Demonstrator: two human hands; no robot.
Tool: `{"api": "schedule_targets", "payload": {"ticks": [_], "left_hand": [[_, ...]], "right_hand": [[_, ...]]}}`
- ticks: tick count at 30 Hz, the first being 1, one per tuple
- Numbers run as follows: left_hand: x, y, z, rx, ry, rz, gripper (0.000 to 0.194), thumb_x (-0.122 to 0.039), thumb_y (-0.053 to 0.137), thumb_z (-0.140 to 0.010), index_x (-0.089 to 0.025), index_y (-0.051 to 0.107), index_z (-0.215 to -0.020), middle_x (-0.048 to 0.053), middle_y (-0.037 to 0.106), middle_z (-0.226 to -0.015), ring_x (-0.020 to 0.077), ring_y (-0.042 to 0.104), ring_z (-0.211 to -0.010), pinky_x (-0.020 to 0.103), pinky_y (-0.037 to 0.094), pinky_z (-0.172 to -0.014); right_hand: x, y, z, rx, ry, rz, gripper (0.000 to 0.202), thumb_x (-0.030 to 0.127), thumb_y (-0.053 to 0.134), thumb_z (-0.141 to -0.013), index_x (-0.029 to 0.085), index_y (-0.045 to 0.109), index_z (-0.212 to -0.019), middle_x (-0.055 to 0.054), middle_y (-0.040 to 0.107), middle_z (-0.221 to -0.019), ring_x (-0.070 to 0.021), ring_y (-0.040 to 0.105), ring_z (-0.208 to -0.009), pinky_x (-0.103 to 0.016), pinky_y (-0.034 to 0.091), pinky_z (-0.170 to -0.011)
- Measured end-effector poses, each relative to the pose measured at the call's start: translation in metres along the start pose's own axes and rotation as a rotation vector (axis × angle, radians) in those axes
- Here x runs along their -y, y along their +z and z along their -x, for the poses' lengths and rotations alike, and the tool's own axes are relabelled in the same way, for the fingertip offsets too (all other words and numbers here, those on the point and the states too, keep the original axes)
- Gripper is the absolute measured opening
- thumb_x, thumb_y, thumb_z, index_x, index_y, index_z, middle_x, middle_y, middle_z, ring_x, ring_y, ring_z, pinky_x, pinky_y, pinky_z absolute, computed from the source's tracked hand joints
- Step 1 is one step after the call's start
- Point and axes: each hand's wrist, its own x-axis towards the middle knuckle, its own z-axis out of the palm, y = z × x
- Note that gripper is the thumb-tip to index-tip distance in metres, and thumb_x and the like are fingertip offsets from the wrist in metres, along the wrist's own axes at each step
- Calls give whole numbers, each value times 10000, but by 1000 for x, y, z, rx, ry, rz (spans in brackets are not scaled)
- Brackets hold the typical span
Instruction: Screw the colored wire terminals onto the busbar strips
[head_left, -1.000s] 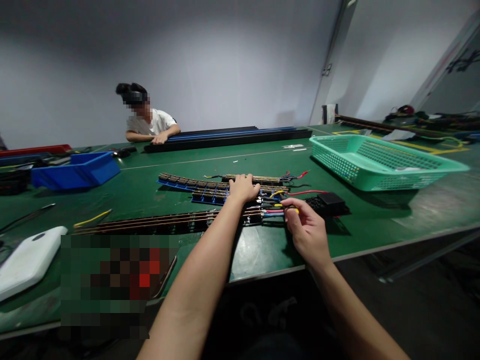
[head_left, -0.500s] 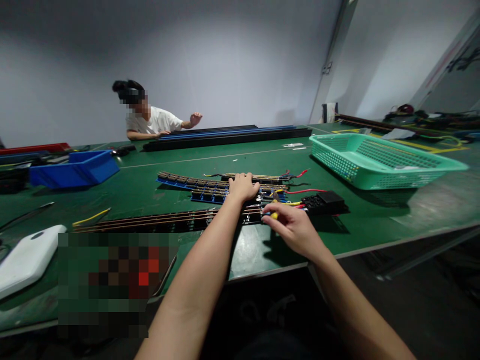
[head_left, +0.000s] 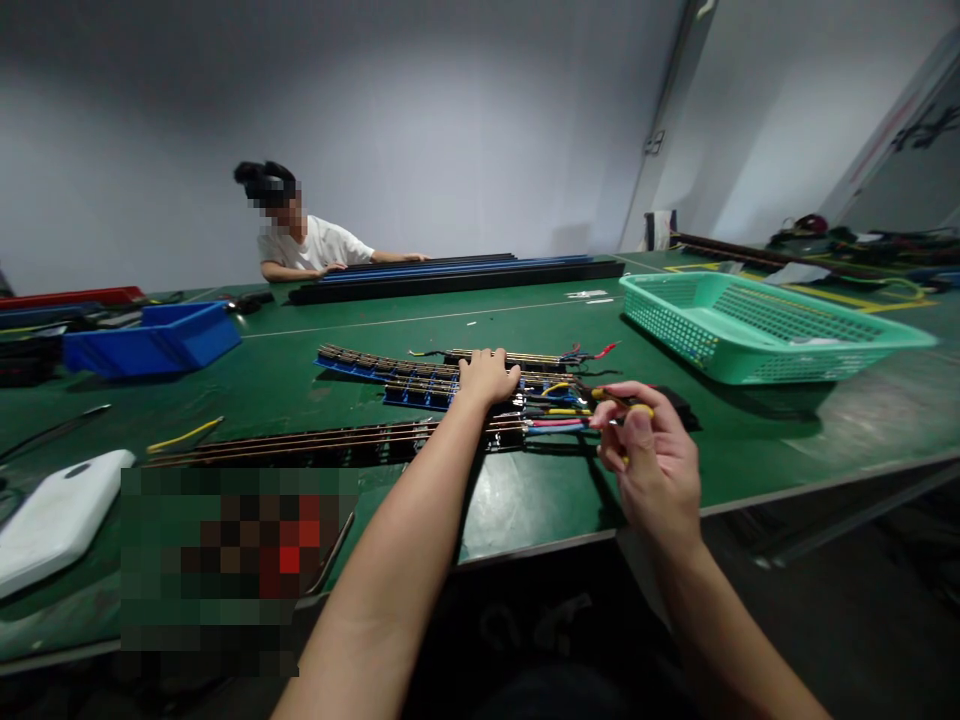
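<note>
My left hand (head_left: 489, 376) lies palm down across the blue strips with brass rods (head_left: 420, 388), its fingers stretched out flat. Under my left forearm runs a long black strip with copper-coloured rods (head_left: 300, 443). Red, blue, yellow and black wires (head_left: 559, 425) come off its right end. My right hand (head_left: 656, 465) is raised just right of these wires, fingers curled round small yellow-handled pliers (head_left: 641, 411); the tool's head is partly hidden. Behind that hand a black block (head_left: 679, 408) is partly covered.
A green basket (head_left: 780, 355) stands at the right, a blue bin (head_left: 154, 340) at the left. A white power-bank-like case (head_left: 64, 515) lies near the front left. Across the table (head_left: 360, 325), a co-worker (head_left: 315, 245) leans over long black and blue profiles (head_left: 465, 275).
My right hand has moved right and turned upward with the pliers, away from the strip's end, uncovering the coloured wires. My left hand stays put. The co-worker's raised hand has come down onto the profiles.
</note>
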Motion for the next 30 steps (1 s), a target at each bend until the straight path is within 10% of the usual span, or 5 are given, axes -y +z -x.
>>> {"api": "schedule_targets", "payload": {"ticks": [15, 30], "left_hand": [[0, -6, 2, -32, -19, 32, 553, -438, 188, -1064, -217, 677, -1197, 114, 662, -1316, 310, 554, -1230, 530, 426, -1020], [2, -9, -3, 4, -26, 30, 491, -458, 269, -1052, -269, 714, -1139, 81, 705, -1259, 305, 589, -1192, 481, 458, -974]], "right_hand": [[-15, -10, -14, -141, 56, -35, 333, 517, 657, -909, 227, 633, -1069, 13, 615, -755, -24, 342, -410, -172, 245, -379], [-21, -14, -16, 159, -11, 460, 264, 461, 642, -914, 209, 694, -971, 0, 611, -716, -110, 501, -548, -236, 377, -503]]}}
